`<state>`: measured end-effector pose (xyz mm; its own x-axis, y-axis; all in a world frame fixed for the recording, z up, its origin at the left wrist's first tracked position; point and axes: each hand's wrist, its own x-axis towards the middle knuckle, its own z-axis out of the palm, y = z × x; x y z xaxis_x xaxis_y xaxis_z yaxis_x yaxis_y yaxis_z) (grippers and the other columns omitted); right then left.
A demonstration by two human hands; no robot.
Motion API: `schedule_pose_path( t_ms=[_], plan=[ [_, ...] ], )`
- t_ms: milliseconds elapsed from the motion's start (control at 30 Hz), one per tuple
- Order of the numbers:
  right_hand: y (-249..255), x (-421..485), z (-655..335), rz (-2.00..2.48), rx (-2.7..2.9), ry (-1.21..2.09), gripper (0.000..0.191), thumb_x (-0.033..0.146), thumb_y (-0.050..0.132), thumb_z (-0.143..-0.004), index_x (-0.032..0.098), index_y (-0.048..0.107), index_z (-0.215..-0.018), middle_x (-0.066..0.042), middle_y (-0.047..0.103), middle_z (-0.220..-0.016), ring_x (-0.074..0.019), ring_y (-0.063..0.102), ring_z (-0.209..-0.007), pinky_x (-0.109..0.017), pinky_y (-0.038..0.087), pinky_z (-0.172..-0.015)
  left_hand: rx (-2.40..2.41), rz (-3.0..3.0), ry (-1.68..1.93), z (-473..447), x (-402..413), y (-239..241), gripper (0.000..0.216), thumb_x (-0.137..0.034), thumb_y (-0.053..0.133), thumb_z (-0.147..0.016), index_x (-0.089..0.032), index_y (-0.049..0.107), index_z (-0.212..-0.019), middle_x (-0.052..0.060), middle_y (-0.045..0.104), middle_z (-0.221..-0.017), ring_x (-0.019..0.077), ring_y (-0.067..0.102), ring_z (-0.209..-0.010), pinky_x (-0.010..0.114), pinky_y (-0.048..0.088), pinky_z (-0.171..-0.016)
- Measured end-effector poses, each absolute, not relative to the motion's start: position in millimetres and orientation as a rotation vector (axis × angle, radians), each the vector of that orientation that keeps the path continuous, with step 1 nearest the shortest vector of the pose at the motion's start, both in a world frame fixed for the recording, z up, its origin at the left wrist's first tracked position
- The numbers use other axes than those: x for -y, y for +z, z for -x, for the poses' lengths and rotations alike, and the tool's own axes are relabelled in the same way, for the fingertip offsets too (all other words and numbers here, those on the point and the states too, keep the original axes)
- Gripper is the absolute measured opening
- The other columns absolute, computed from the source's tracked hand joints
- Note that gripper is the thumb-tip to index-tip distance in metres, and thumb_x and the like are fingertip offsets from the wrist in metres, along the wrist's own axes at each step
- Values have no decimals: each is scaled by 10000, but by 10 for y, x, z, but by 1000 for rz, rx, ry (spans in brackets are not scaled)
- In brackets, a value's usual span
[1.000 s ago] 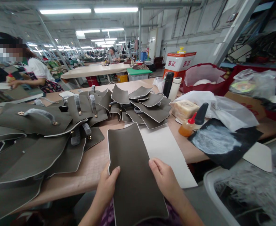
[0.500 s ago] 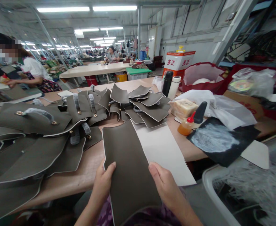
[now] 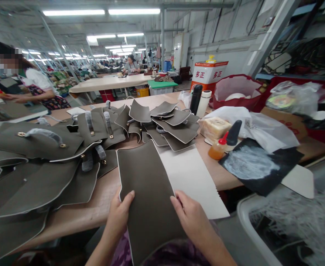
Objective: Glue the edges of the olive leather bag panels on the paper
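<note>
A long grey-brown leather panel [image 3: 148, 192] with pale edges is held between my two hands, its near end over my lap and its far end on the table. My left hand [image 3: 120, 207] grips the left edge, thumb on top. On the right edge, my right hand [image 3: 188, 210] is closed with thumb and fingers at the rim. Under the panel's right side lies a white sheet [image 3: 191, 177]. Beyond it sits a pile of similar panels [image 3: 176, 127], and to the left are more panels with wrapped handles [image 3: 44, 133].
To the right are a glue bottle [image 3: 218, 147], a wrapped yellowish block [image 3: 215, 127], a smeared black sheet [image 3: 252, 162] and two flasks [image 3: 199, 101]. A bin of shreddings [image 3: 241, 212] stands at the lower right. A co-worker [image 3: 40, 81] is at the far left.
The panel has shifted slightly left in my grip. My right thumb and fingers have moved a little along its right edge. The co-worker's hands have come closer together.
</note>
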<state>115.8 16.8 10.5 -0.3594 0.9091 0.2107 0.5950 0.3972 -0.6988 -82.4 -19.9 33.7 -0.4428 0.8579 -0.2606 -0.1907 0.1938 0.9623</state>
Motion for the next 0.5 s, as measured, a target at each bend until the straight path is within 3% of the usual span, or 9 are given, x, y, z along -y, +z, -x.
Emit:
schedule_pose_path(
  t_ms=[133,200,267,333,400,500],
  plan=[
    [19,-223,-1174,1293,1814,936,368,448,348,-865,199,486,-633,12,469,-531,-138,459,-505,-243,344,-503,-1503,-659,1385,782,146,397,470,-343,615,-683,-122,510,-1085,87,674,-904,252,638,-795,326,512,-667],
    [-44,-224,-1211,1196,1580,1221,328,467,397,-843,188,570,-841,-34,589,-683,-176,560,-653,-263,427,-603,-1449,-680,1382,732,84,453,425,-323,600,-701,-136,517,-1074,75,672,-910,234,636,-790,319,506,-684],
    [-112,-214,-1292,1062,1401,1553,394,473,491,-798,186,540,-1062,-84,640,-901,-222,590,-854,-320,457,-746,-1330,-692,1341,668,-6,503,403,-310,586,-716,-151,518,-1080,64,673,-891,219,637,-756,318,503,-677],
    [-188,-202,-1434,1027,1327,1764,465,492,572,-735,166,560,-1067,-113,634,-1009,-263,563,-975,-364,443,-831,-1153,-746,1245,608,-144,516,429,-337,569,-736,-167,503,-1124,62,672,-872,211,635,-732,315,497,-659],
    [-274,-191,-1644,1180,1281,1743,476,524,603,-690,141,612,-974,-124,638,-1018,-297,536,-1027,-385,426,-874,-989,-900,1112,569,-352,462,480,-462,479,-781,-157,501,-1151,81,666,-864,206,632,-734,302,489,-641],
    [-400,-164,-2033,1510,1078,1367,478,530,641,-638,148,625,-926,-107,673,-910,-331,568,-960,-401,472,-795,-1084,-1287,935,567,-809,248,620,-580,224,-831,-126,524,-1131,111,656,-907,188,625,-780,286,482,-654]
  ],
)
